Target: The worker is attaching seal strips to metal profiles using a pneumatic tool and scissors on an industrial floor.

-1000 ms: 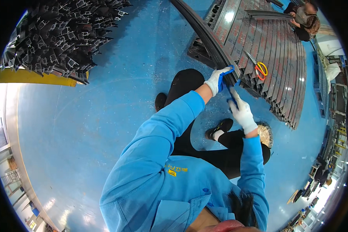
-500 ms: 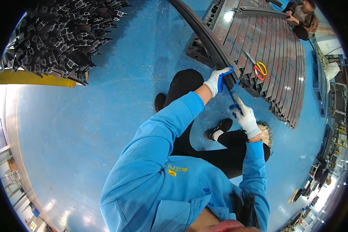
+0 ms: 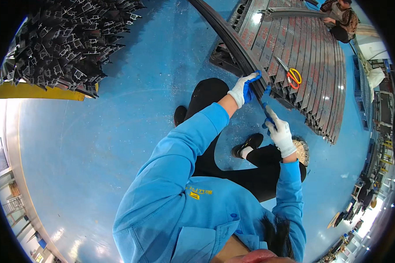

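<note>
Left hand (image 3: 240, 90) grips the bar (image 3: 231, 42); right hand (image 3: 281, 136), I can't tell. A bump could knock scissors (image 3: 289, 71) off the pile's (image 3: 312, 65) edge.

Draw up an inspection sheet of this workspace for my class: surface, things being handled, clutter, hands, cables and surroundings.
Surface: blue floor, with pale specks scattered about
Things: long dark profile, its near end by the hands; stack of similar lengths beside it
Clutter: scissors lying on the stack
Hands: both gloved; left hand grips the profile; right hand is just below its end, hold unclear
Cables: nothing seen
Surroundings: dark pile above a yellow support, upper left; co-worker, upper right
</note>
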### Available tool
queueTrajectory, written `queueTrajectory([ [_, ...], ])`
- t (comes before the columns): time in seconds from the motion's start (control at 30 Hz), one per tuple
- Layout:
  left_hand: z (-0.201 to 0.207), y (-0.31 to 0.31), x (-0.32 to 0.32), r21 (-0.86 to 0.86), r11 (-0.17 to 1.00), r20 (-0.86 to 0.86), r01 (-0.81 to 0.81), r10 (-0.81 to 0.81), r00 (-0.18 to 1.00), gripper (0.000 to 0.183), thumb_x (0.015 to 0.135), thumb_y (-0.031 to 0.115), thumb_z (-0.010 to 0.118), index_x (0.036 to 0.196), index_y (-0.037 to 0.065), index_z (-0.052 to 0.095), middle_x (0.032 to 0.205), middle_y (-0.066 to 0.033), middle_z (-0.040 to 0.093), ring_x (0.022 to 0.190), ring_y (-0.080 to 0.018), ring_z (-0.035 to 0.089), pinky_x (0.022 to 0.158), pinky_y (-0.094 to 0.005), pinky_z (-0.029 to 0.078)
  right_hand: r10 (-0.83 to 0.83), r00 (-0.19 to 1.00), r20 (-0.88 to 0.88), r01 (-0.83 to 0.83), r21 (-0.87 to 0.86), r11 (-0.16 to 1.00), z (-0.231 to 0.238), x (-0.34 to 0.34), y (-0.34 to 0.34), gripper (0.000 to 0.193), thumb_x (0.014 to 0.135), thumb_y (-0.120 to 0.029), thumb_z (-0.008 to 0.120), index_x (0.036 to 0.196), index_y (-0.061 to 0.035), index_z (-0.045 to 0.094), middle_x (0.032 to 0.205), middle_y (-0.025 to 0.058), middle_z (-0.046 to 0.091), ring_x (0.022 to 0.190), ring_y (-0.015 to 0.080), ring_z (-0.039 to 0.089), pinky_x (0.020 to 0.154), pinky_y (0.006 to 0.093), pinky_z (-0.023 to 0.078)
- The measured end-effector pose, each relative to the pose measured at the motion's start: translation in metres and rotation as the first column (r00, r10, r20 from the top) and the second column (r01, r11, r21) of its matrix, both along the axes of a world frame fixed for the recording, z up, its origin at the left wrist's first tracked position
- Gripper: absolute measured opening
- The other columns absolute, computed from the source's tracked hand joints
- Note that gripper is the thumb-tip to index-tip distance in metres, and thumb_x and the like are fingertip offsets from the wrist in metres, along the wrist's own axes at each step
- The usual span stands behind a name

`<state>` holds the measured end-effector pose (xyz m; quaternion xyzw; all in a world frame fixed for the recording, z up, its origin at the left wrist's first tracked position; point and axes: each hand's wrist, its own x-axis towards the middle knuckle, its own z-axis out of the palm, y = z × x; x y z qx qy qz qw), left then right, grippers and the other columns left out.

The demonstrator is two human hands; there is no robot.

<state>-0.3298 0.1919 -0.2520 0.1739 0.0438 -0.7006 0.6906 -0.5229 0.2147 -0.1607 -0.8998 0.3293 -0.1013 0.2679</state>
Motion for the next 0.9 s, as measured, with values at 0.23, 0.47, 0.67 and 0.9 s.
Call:
queueTrajectory([
  [0.23,-0.008,-0.007,-0.010,0.083,0.995,0.118,0.050,-0.060,0.991,0.022,0.088,0.026,0.059,0.104,0.011,0.059,0.100,-0.0088,0.064,0.084,-0.0179,0.061,0.075,-0.0300,0.049,-0.039,0.998,-0.041,0.026,-0.273,0.962,-0.025,0.031,0.000,0.051,0.077,-0.003,0.059,0.128,-0.0097,0.052,0.087,0.0094,0.068,0.062,0.0251,0.059,0.061,0.0302,0.045],
  [0.47,-0.025,-0.013,0.001,-0.091,0.993,-0.083,0.078,-0.085,0.993,0.021,0.090,0.022,0.056,0.107,0.010,0.057,0.105,-0.0113,0.063,0.087,-0.0215,0.063,0.079,-0.0350,0.051,-0.198,0.975,-0.098,0.196,-0.029,0.980,0.002,0.017,0.009,0.049,0.076,-0.005,0.062,0.124,-0.0112,0.055,0.083,0.0093,0.067,0.060,0.0255,0.059,0.058,0.0312,0.045],
  [0.67,-0.031,-0.018,0.001,-0.017,1.000,-0.055,0.007,-0.008,0.998,0.022,0.090,0.020,0.055,0.110,0.010,0.055,0.109,-0.0120,0.062,0.090,-0.0229,0.063,0.082,-0.0361,0.052,-0.084,0.995,-0.050,0.076,-0.146,0.986,0.023,-0.024,0.024,0.044,0.076,-0.005,0.062,0.120,-0.0104,0.059,0.085,0.0093,0.068,0.061,0.0241,0.060,0.059,0.0304,0.046],
  [0.9,-0.020,-0.012,-0.003,-0.001,1.000,0.027,0.031,-0.031,0.999,0.024,0.090,0.020,0.056,0.111,0.009,0.055,0.109,-0.0124,0.062,0.090,-0.0232,0.063,0.081,-0.0357,0.052,-0.090,0.992,-0.090,0.057,-0.320,0.946,0.004,-0.004,0.028,0.042,0.076,-0.005,0.064,0.118,-0.0090,0.059,0.088,0.0097,0.069,0.063,0.0259,0.061,0.059,0.0310,0.046],
])
